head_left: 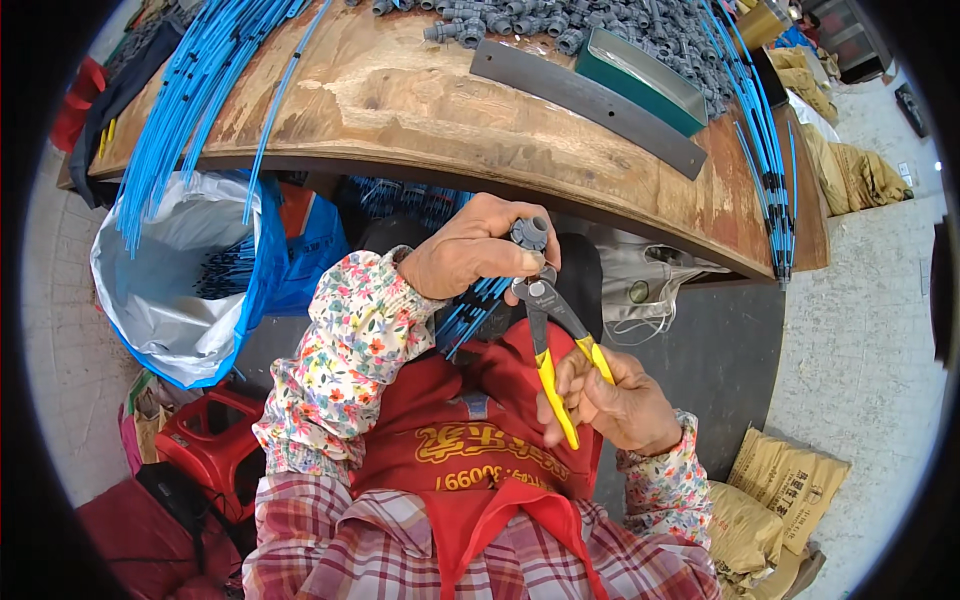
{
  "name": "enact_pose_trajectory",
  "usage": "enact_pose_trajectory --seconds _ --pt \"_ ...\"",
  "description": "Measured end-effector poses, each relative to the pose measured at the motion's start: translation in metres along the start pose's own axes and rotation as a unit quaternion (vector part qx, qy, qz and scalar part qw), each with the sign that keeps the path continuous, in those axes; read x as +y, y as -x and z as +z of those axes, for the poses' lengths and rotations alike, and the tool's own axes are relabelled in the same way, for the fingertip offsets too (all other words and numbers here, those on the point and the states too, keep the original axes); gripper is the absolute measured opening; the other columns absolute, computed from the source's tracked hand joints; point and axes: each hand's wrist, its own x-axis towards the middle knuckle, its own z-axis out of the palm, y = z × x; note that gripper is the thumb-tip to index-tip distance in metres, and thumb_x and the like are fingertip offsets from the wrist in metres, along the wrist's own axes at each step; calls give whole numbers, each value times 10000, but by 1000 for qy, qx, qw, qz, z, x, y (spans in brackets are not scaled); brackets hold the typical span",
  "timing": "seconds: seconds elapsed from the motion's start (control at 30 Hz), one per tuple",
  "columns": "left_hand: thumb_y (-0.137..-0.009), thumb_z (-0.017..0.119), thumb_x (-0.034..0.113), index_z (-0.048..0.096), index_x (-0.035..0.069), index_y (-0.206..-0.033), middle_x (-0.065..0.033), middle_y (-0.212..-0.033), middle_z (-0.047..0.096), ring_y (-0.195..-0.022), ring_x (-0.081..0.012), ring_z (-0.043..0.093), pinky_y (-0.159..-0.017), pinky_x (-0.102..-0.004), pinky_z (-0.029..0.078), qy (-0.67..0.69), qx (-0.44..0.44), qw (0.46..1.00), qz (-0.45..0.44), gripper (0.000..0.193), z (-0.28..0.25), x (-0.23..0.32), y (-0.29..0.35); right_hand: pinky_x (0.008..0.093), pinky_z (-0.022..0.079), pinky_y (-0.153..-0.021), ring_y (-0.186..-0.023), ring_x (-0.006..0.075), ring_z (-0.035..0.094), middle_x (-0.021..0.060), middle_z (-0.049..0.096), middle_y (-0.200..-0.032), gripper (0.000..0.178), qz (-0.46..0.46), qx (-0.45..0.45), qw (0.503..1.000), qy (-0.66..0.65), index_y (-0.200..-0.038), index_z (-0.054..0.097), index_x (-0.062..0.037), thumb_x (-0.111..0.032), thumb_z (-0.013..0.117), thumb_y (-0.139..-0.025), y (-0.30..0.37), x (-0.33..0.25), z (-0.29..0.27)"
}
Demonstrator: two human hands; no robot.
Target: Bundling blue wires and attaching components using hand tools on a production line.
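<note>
My left hand pinches a small grey plastic fitting between thumb and fingers, just in front of the table edge. In my right hand are pliers with yellow handles, fingers wrapped about the grips and the handles spread apart. The jaws of the pliers point up at the underside of the fitting, by my left thumb. Whether the jaws bite on it is hidden by the fingers. Both hands are above my lap, over a red apron.
On the wooden table lie a heap of grey fittings, a flat dark bar, a green tray and bundles of thin blue tubes. A blue-and-white sack, a red stool and paper sacks stand around.
</note>
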Motion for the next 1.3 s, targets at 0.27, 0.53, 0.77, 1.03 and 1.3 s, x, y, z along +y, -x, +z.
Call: enact_pose_trajectory --seconds 0.27,0.53,0.77,1.03,1.3 --pt "-708 618 344 627 -44 -841 -100 -719 641 -587 -148 607 -564 -259 476 -47 -7 999 14 410 3 0 -2 329 523 -553 -612 224 556 132 539 -762 333 -8 20 1000 17 -971 467 11 -319 503 -950 5 -1 1" --pt "-713 610 360 623 -37 -838 -87 -689 632 -600 -152 612 -583 -264 476 -45 2 999 0 417 5 -1 -1 266 424 -471 -579 173 516 110 522 -732 298 -37 43 991 120 -891 446 -21 -303 526 -944 3 9 4" --pt "-736 609 355 594 -32 -815 -89 -687 606 -619 -157 583 -609 -267 452 -56 24 997 41 396 5 -10 -3 279 423 -478 -578 181 523 108 526 -724 310 -65 26 997 41 -829 440 -41 -312 554 -927 -3 30 4" --pt "-752 628 255 538 -9 -839 -96 -715 569 -624 -158 543 -628 -273 435 -104 10 993 57 293 4 0 25 375 515 -670 -861 376 638 208 614 -884 357 -139 -60 988 -21 -986 561 16 -335 542 -925 8 38 -14" --pt "-680 662 -2 517 11 -811 -89 -745 579 -659 -175 550 -593 -289 422 -167 -29 982 80 196 12 1 39 416 513 -842 -1073 347 582 245 554 -1161 468 -12 -154 979 -136 -1184 494 55 -343 519 -940 12 34 -17"
